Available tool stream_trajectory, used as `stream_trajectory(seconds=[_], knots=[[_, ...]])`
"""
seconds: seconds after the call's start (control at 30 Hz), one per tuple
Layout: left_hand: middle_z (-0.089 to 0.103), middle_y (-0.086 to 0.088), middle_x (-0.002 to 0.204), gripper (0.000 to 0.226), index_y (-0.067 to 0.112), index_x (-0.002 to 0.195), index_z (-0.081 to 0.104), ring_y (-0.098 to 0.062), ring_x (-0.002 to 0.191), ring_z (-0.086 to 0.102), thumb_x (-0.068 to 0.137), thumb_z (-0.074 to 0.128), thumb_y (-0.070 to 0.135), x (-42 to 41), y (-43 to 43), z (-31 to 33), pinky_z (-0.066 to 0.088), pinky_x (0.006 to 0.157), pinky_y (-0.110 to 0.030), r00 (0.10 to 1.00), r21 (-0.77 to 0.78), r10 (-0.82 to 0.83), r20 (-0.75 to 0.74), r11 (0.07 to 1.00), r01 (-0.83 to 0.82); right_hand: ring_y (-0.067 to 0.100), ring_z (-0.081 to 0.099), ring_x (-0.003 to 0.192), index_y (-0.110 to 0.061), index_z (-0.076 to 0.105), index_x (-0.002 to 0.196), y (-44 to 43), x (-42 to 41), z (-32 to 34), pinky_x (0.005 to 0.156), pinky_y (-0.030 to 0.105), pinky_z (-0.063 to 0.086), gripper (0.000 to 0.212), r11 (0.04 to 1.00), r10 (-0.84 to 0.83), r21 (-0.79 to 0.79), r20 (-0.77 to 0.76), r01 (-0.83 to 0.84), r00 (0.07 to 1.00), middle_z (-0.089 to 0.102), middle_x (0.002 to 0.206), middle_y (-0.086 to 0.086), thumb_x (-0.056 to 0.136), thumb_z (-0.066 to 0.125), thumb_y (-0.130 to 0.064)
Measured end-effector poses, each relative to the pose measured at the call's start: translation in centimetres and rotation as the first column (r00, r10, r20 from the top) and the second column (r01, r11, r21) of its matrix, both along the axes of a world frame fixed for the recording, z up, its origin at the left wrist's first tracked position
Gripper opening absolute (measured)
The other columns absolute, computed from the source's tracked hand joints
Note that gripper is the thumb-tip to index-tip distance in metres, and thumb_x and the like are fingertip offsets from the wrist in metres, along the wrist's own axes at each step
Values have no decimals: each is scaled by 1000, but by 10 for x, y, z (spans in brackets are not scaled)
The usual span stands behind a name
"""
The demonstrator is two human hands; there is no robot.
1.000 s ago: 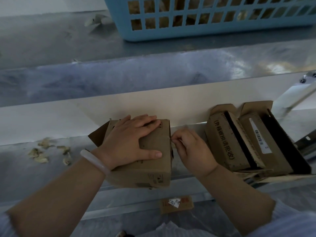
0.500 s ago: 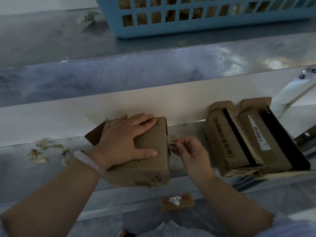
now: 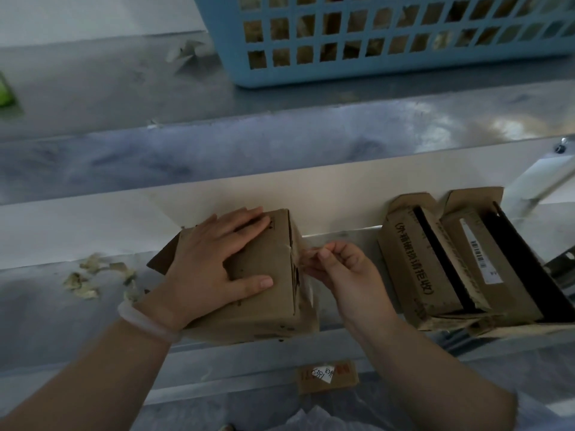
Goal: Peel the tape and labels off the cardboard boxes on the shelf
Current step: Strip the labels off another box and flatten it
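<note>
Box [image 3: 264,293] location: front of the metal shelf [image 3: 62,321], top face toward you. Your left hand [image 3: 214,262] lies flat on that top face, fingers straight, pressing down. Your right hand [image 3: 342,269] sits just beside the box's right edge, its thumb and forefinger pinching a clear tape strip [image 3: 303,259] partly lifted from the right side (the other end is on the cardboard). Two open boxes [image 3: 417,269] stand apart to the right. Torn scraps [image 3: 90,278] lie to the left. A blue basket [image 3: 373,70] sits on the upper level.
</note>
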State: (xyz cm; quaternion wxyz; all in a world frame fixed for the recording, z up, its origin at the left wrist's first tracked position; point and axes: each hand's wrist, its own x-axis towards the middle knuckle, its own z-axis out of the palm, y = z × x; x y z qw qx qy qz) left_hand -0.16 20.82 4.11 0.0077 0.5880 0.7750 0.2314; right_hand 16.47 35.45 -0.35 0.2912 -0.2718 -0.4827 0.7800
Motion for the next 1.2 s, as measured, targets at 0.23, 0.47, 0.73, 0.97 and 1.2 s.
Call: stream_trajectory(seconds=[0.23, 0.47, 0.73, 0.97, 1.2], knots=[[29, 6, 154, 73, 27, 146, 35, -16, 142, 28, 86, 45, 67, 11, -31, -7, 30, 109, -58, 973, 323, 133, 188, 927, -190, 14, 68, 76, -8, 57, 86, -10, -22, 46, 69, 21, 54, 15, 995, 101, 38, -149, -97, 984, 72, 80, 5, 96, 48, -1], [31, 15, 133, 83, 37, 139, 29, -9, 126, 36, 70, 49, 78, 19, -36, 7, 36, 107, -42, 870, 245, 313, 380, 873, -421, 19, 67, 72, -9, 58, 84, -34, -41, 42, 70, 30, 56, 5, 977, 189, -68, -164, -203, 968, 70, 76, 8, 89, 55, -10], [36, 17, 129, 67, 46, 130, 39, 7, 120, 38, 66, 56, 53, 6, -48, -1, 38, 102, -25, 708, 291, 247, 662, 786, -546, 20, 62, 66, -6, 54, 80, -35, -53, 41, 76, 34, 56, 7, 934, 247, -192, -263, -302, 933, 60, 66, 7, 82, 53, -12], [41, 7, 135, 67, 39, 132, 46, -10, 127, 43, 68, 61, 48, -7, -57, -8, 41, 104, -49, 619, 278, 204, 758, 757, -591, 16, 53, 58, -8, 49, 76, -30, -52, 40, 63, 29, 55, 11, 874, 298, -281, -332, -395, 895, 50, 62, 5, 87, 46, -8], [45, 1, 137, 66, 34, 132, 48, -9, 126, 45, 68, 63, 43, -12, -58, -9, 42, 105, -50, 573, 278, 152, 805, 757, -591, 12, 42, 58, -11, 51, 81, -17, -51, 27, 52, 24, 44, 27, 722, 395, -366, -478, -587, 784, 45, 66, 2, 73, 76, -8]])
